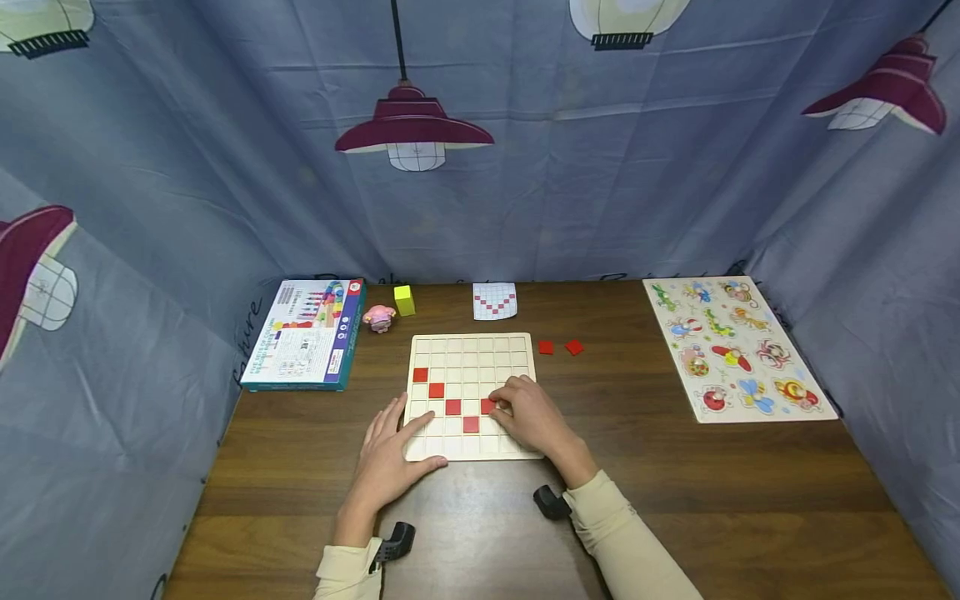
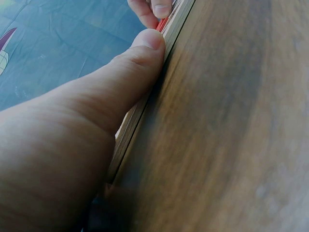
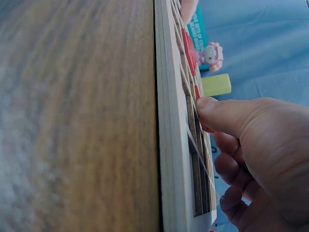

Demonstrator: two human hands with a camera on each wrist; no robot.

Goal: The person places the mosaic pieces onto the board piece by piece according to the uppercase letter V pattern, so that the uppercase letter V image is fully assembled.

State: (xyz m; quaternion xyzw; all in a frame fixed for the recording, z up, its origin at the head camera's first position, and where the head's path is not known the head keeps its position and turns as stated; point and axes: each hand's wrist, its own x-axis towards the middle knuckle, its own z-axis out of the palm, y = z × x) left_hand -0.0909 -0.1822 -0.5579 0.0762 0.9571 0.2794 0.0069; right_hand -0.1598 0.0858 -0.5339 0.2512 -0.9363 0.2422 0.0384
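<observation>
Head view looks down on a brown wooden bench (image 1: 675, 500) enclosed by a blue curtain (image 1: 600, 183) printed with lamps. On the bench's right side lies an animal peg puzzle (image 1: 738, 347), and on the left a flat picture box (image 1: 306, 334). Centred near the person sits the pale wooden grid board (image 1: 471, 396), its cells holding red tiles (image 1: 437, 390) that step down in a diagonal from the upper left to a low point and rise again at the right.

Both hands are at the board. The left hand (image 1: 390, 454) lies flat with fingers straight and spread, its fingertips over the board's lower left corner; the left wrist view shows the thumb (image 2: 140, 53) pressed against the board's near edge (image 2: 145, 104). The right hand (image 1: 528, 412) rests on the board's lower right part with fingers curled, pinching a red tile (image 1: 487, 406) that sits in a cell one row above the lowest tile. The right wrist view shows the thumb tip (image 3: 207, 104) on that tile, at the board's face (image 3: 186, 121).

Behind the board lies a small pattern card (image 1: 495, 301) with a red V. Two loose red tiles (image 1: 560, 347) lie just right of the board's upper corner. A yellow block (image 1: 403, 300) and a pink toy figure (image 1: 378, 317) stand side by side between the box and the card.
</observation>
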